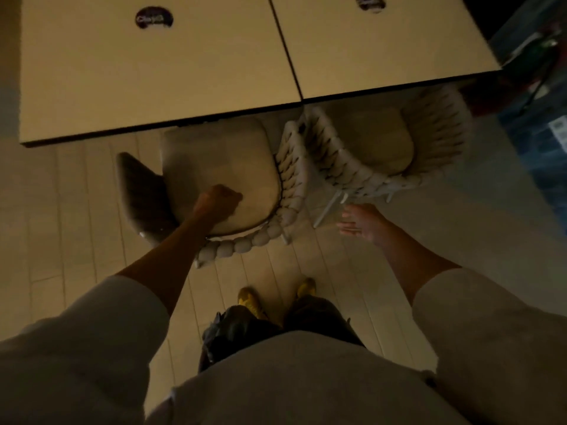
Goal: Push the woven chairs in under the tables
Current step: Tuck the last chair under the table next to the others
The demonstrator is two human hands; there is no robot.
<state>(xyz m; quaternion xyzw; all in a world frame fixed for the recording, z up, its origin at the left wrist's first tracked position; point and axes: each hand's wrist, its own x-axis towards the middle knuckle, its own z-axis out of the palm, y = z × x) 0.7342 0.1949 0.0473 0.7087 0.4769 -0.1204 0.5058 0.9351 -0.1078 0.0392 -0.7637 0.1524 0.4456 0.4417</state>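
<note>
Two pale woven chairs stand side by side at the near edge of two beige tables. The left chair (245,245) has its seat cushion partly under the left table (153,72), and its woven back curves toward me. My left hand (217,200) is a closed fist over the rear of that cushion, with the forearm crossing the backrest. The right chair (365,179) sits turned a little, its front under the right table (383,47). My right hand (359,223) hovers open with fingers spread just behind this chair's back, near a white leg, not touching it.
Each tabletop carries a dark round mark (154,17) near its far side. My feet in yellowish shoes (306,286) stand on the pale plank floor behind the chairs. Dark clutter with cables (540,56) fills the far right beside the right table.
</note>
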